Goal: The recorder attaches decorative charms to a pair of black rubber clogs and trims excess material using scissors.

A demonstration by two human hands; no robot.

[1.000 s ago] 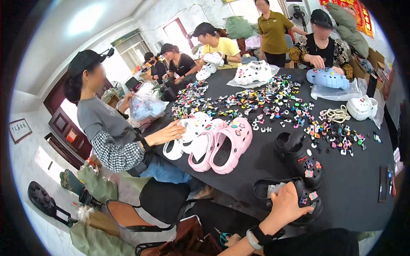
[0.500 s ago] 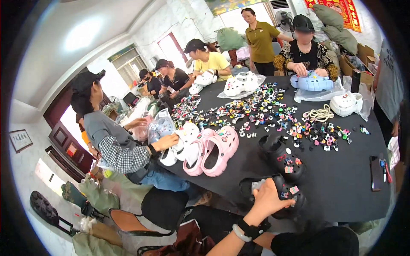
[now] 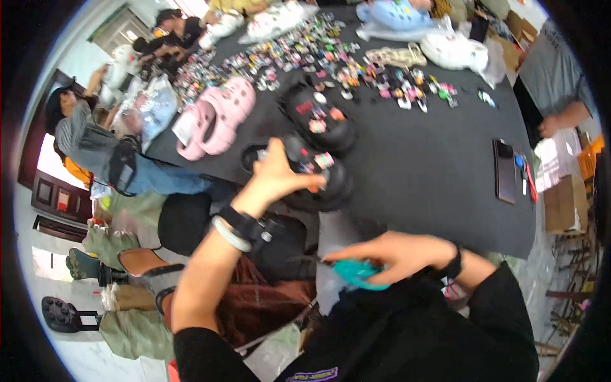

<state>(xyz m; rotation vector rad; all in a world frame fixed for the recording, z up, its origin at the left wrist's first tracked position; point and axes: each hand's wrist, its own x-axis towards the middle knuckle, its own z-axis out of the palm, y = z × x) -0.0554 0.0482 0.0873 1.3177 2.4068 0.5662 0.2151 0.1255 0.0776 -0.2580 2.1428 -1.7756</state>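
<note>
My left hand (image 3: 280, 175) grips a black clog (image 3: 337, 184) at the table's near edge, its thumb on the charms fixed to the clog's upper. Just beyond it lies the matching black clog (image 3: 340, 130), with red, pink and white charms. Close to my body, below the table edge, my right hand (image 3: 407, 254) is closed round a teal curved thing (image 3: 359, 274) that looks like a tool handle; blur hides its exact kind. To the left stand pink clogs (image 3: 223, 121), one with white paper inside.
Loose shoe charms (image 3: 299, 54) cover the far part of the black table (image 3: 426, 165). White clogs (image 3: 455, 51), a cord bundle (image 3: 398, 56) and a blue clog (image 3: 394, 14) lie beyond. A dark case (image 3: 504, 170) sits at right beside slim tools. Co-workers stand around the table.
My view has tipped down and swung right. My right hand has come into sight with the teal thing. My left hand still holds the near black clog.
</note>
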